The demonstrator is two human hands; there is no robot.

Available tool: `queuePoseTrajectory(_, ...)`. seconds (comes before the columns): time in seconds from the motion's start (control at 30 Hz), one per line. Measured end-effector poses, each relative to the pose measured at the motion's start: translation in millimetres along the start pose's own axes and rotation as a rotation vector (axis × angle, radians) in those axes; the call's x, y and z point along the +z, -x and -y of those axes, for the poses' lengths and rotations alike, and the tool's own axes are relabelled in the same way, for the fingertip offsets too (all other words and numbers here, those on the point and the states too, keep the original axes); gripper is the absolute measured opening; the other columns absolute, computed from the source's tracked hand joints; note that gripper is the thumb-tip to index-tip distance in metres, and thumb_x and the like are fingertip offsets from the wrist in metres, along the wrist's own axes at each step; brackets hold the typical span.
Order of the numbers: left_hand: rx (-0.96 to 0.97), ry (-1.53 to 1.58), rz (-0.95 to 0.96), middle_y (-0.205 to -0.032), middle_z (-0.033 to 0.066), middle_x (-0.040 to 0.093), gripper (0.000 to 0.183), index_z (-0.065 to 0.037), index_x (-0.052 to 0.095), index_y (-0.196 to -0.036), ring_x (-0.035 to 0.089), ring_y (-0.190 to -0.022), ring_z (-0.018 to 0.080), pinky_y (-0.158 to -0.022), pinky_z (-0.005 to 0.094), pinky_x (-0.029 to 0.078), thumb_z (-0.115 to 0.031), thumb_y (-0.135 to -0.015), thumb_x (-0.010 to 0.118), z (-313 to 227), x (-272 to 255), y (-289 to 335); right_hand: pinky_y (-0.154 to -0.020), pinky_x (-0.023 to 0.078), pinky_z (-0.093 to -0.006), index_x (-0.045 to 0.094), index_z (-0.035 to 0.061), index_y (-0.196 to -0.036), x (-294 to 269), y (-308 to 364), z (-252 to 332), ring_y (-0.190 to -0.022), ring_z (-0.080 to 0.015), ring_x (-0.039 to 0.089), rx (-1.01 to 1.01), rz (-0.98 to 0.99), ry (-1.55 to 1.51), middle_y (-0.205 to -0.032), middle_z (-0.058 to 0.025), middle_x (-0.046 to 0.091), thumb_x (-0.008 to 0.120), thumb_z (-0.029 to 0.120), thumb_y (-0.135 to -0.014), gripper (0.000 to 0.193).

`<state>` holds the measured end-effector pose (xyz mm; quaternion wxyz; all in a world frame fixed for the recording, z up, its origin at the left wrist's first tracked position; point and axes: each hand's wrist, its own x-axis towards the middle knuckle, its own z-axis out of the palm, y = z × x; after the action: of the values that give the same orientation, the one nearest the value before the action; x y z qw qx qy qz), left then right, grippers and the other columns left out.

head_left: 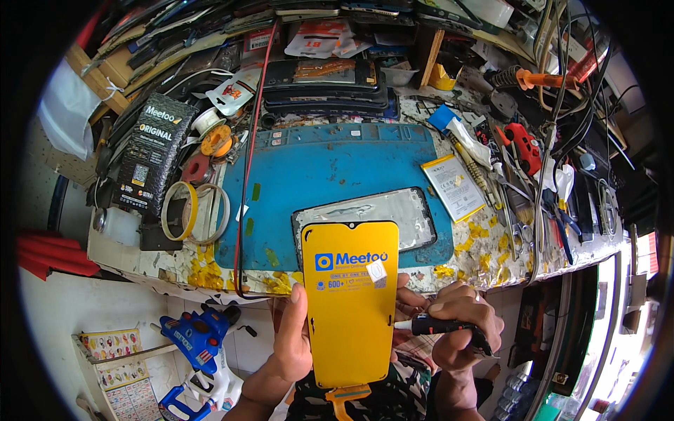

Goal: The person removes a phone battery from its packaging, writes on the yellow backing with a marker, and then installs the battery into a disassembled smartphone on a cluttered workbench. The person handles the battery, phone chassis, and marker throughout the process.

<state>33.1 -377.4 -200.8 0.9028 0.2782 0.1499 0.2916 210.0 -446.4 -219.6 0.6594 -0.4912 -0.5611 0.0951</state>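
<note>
Two-handed hold: panel [351,309] gripped in the closed left hand [291,351], tube [435,325] in the curled right hand [463,326], nozzle [403,325] at the panel's right edge, near side of the mat [316,175]. Probably best to brace steadily, squeeze lightly.

A flat yellow phone-screen panel [351,309] stands long side up, leaning slightly, in the grip of the left hand [291,344]; it has rounded corners, a thin dark border with a small notch at the top middle, blue print, a small white sticker, short dark marks near its edges, and an orange-yellow ribbon cable [347,394] hanging from its bottom end. Just right of it, a slim black tube [435,325] lies roughly level in the right hand [463,326], its pale nozzle pointing at the panel's right edge.
</note>
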Motion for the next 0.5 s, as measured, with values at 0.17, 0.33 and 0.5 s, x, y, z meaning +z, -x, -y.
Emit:
queuePoseTrajectory(0.17,-0.002,0.005,0.014,-0.135,0.0307,0.051,0.093,0.008,0.029,-0.148,0.058,-0.119,0.0388,-0.098,0.0496,0.051,-0.069,-0.097,0.016,2,-4,0,-0.061,0.055,-0.0344,0.064,-0.0037,-0.088,-2,0,1,-0.065,-0.0237,0.068,-0.005,0.028,0.01,-0.073,-0.0095,0.069,0.061,0.038,-0.098,0.043)
queuePoseTrajectory(0.33,0.011,-0.005,-0.083,-0.14,0.0291,0.047,0.092,0.005,0.025,-0.15,0.059,-0.116,0.0379,-0.095,0.0514,0.052,-0.07,-0.097,0.023,8,-6,9,-0.064,0.056,-0.0367,0.063,-0.0047,-0.09,1,-6,2,-0.067,-0.0247,0.068,0.06,-0.109,-0.081,-0.076,-0.0112,0.069,0.059,0.042,-0.098,0.048)
queuePoseTrajectory(0.5,-0.06,-0.16,-0.078,-0.135,0.0268,0.05,0.098,0.003,0.029,-0.148,0.061,-0.102,0.0388,-0.078,0.0524,0.057,-0.077,-0.091,0.028,18,-2,14,-0.065,0.055,-0.0365,0.063,-0.0061,-0.093,5,-22,-9,-0.068,-0.0256,0.067,-0.023,-0.204,0.079,-0.079,-0.0138,0.07,0.059,0.041,-0.098,0.048)
